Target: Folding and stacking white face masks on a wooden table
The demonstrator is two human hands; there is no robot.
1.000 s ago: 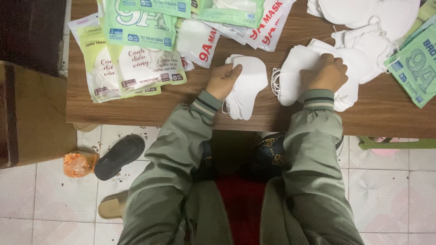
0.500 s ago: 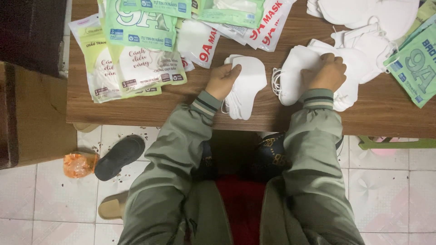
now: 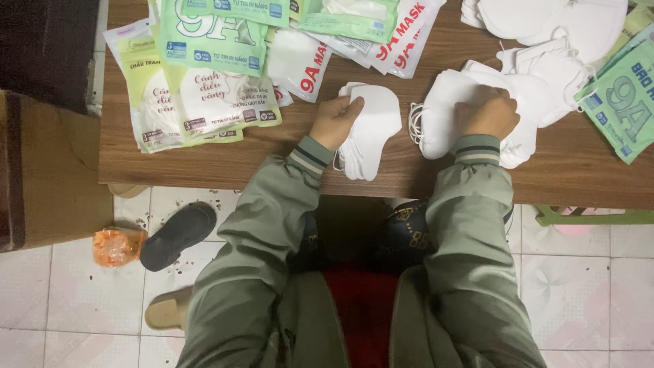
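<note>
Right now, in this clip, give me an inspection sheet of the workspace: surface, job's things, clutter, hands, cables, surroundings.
Surface: brown wooden table, front strip bare, back covered.
Job's things: stack of white face masks at the front edge; second pile of white masks to its right, ear loops showing.
Clutter: green and white mask packets at the left rear; more loose white masks at the right rear; green packet at the right edge.
Hands: left hand grips the stack's edge; right hand closed, resting on the second pile.
Cables: nothing seen.
Surroundings: white tiled floor, dark slipper, tan slipper, orange crumpled bag, cardboard box at left.
</note>
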